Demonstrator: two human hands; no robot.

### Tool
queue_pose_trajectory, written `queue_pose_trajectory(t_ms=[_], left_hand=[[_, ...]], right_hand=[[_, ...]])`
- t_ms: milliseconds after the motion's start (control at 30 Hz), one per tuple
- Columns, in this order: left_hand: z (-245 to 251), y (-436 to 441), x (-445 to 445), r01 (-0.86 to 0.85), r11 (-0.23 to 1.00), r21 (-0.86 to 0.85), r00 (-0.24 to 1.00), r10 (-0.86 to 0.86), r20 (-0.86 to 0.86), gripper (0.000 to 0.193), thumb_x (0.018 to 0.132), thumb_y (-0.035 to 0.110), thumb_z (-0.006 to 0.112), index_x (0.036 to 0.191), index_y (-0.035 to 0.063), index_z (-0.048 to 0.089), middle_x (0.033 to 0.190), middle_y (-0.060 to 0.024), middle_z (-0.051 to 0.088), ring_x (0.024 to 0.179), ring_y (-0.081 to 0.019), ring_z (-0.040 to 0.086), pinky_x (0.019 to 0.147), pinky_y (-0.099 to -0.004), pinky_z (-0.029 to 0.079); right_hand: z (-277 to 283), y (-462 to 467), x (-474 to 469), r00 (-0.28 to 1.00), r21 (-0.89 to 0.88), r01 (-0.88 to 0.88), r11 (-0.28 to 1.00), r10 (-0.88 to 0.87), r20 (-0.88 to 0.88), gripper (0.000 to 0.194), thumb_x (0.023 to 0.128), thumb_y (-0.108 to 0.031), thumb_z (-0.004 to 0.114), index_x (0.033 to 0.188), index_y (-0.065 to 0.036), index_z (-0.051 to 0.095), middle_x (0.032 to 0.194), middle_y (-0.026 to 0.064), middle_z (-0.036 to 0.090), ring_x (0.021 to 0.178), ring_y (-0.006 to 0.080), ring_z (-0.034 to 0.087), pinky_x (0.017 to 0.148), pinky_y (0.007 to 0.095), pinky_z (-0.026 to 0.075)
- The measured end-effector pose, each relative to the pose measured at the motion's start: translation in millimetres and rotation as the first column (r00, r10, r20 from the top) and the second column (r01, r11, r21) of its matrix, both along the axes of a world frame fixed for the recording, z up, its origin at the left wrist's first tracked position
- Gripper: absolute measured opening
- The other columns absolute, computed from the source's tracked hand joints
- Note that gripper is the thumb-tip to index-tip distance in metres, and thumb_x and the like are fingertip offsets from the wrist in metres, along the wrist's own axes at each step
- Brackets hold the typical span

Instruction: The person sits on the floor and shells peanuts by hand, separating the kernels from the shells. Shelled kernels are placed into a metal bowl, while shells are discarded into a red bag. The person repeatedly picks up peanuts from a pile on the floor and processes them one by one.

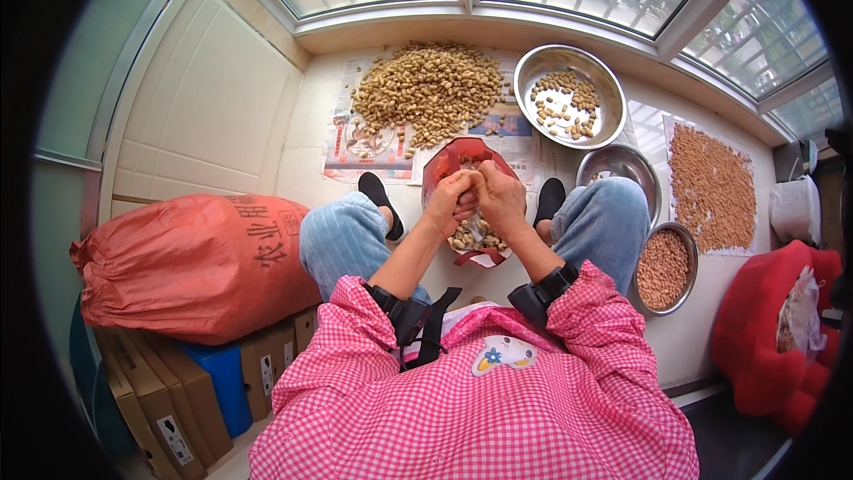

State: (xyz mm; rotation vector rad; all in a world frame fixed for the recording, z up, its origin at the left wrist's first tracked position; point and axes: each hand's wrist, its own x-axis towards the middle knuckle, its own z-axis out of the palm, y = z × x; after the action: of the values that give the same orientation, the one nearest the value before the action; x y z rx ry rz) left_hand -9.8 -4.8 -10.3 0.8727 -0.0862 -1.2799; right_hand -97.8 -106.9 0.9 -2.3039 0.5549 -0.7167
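My left hand (454,199) and my right hand (500,192) meet over a red bag (438,163) between my knees, fingertips together. Whatever lies between the fingers is too small and covered to make out. Empty-looking peanut shells (490,239) fill the lower part of the bag. Beyond it, a big heap of unshelled peanuts (433,90) is spread over newspaper (400,170). To its right a large steel basin (616,90) holds more peanuts in the shell. Shelled pink peanuts (663,270) fill a steel bowl (694,273) outside my right knee.
Another steel bowl (650,173) stands partly behind my right knee. Shelled peanuts (713,187) cover a sheet at the right. A stuffed orange sack (200,260) lies on cardboard boxes (153,407) at my left. A red cushioned item (753,333) sits at the far right, windows ahead.
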Motion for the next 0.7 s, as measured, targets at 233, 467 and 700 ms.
queue_pose_trajectory(t_ms=[233, 467, 700], left_hand=[[-3, -3, -8, -0.105, 0.993, 0.051, 0.994, 0.105, 0.003, 0.015, 0.096, 0.025, 0.048, 0.089, 0.0129, 0.054, 0.055, 0.0056, 0.037, 0.038, -0.0037, 0.027, 0.034, -0.0186, 0.021], [-5, -5, -8, -0.099, 0.995, 0.026, 0.992, 0.101, -0.079, 0.016, 0.095, 0.024, 0.047, 0.093, 0.0097, 0.055, 0.056, 0.0055, 0.038, 0.039, -0.0036, 0.029, 0.034, -0.0177, 0.023], [6, -4, 0, -0.075, 0.997, 0.024, 0.997, 0.075, 0.01, 0.02, 0.095, 0.025, 0.049, 0.09, 0.0067, 0.056, 0.058, 0.0027, 0.046, 0.038, -0.003, 0.029, 0.034, -0.0174, 0.024]], right_hand=[[-7, 4, 4, 0.999, -0.038, 0.02, 0.999, -0.019, 0.027, 0.018, 0.091, -0.024, 0.053, 0.081, -0.01, 0.049, 0.063, 0.0109, 0.058, 0.058, 0.032, 0.059, 0.05, 0.0421, 0.043], [-9, 5, 1, 0.998, 0.258, -0.014, 0.966, -0.002, 0.062, 0.014, 0.09, -0.022, 0.055, 0.084, -0.01, 0.051, 0.067, 0.0115, 0.06, 0.062, 0.0318, 0.061, 0.052, 0.041, 0.045], [1, -6, 0, 0.988, 0.264, -0.137, 0.955, 0.112, 0.107, 0.011, 0.088, -0.019, 0.058, 0.089, -0.009, 0.054, 0.072, 0.012, 0.062, 0.065, 0.031, 0.062, 0.055, 0.0409, 0.046]])
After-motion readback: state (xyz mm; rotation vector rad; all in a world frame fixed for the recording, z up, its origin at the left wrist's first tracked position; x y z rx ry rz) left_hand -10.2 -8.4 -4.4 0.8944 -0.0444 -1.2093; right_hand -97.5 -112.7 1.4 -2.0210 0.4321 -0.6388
